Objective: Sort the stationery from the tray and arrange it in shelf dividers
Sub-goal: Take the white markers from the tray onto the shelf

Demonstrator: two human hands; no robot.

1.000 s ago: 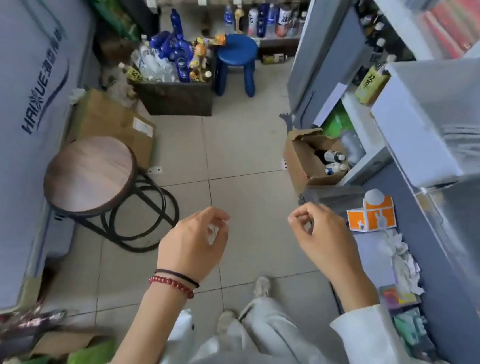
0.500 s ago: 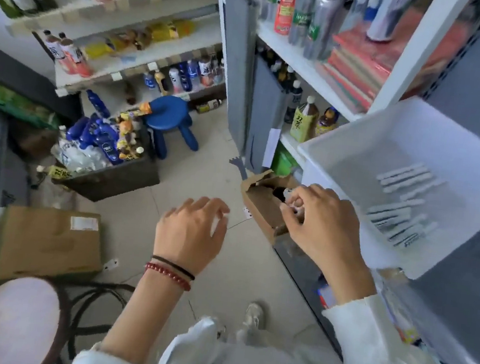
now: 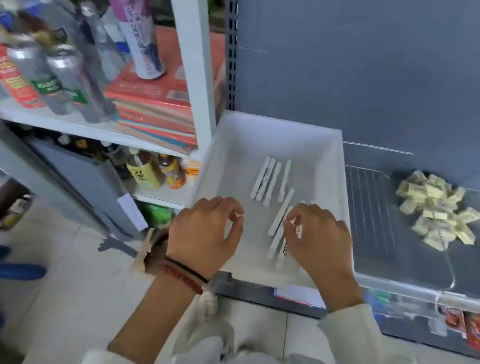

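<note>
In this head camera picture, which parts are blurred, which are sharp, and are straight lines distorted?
Head view: motion blur smears the metal cans on the left shelf; the slim white pens in the white plastic tray and the pale yellow blocks look fairly sharp; the white shelf post leans, a wide-angle effect.

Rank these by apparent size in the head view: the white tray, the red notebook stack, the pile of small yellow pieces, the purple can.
1. white tray
2. red notebook stack
3. pile of small yellow pieces and purple can: too close to rank, and their depths differ.
</note>
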